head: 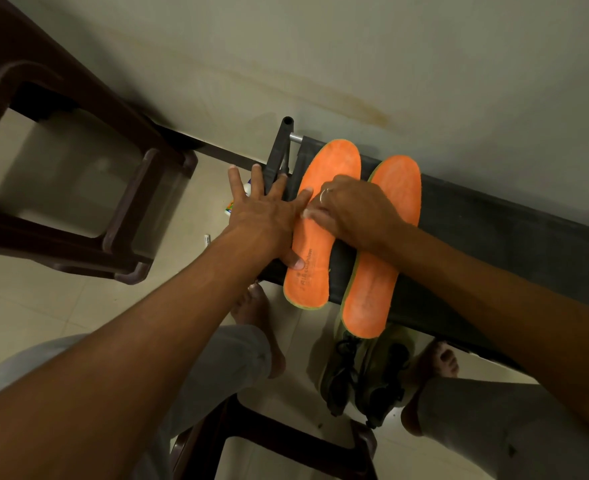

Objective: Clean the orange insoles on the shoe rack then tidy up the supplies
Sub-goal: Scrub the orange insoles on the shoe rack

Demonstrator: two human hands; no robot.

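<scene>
Head — left hand [262, 216] flat, released, pressing left insole [315, 284] | right hand [355, 213] grasping white wad [306, 213] on it

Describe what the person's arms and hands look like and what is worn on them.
Left arm and right arm are bare: no sleeves, watches or gloves in view. The right hand wears a plain silvery ring; the left hand shows none.

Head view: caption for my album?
Left hand steadies a flat orange foam insole on the black fabric shoe rack; right hand rubs it.
</scene>
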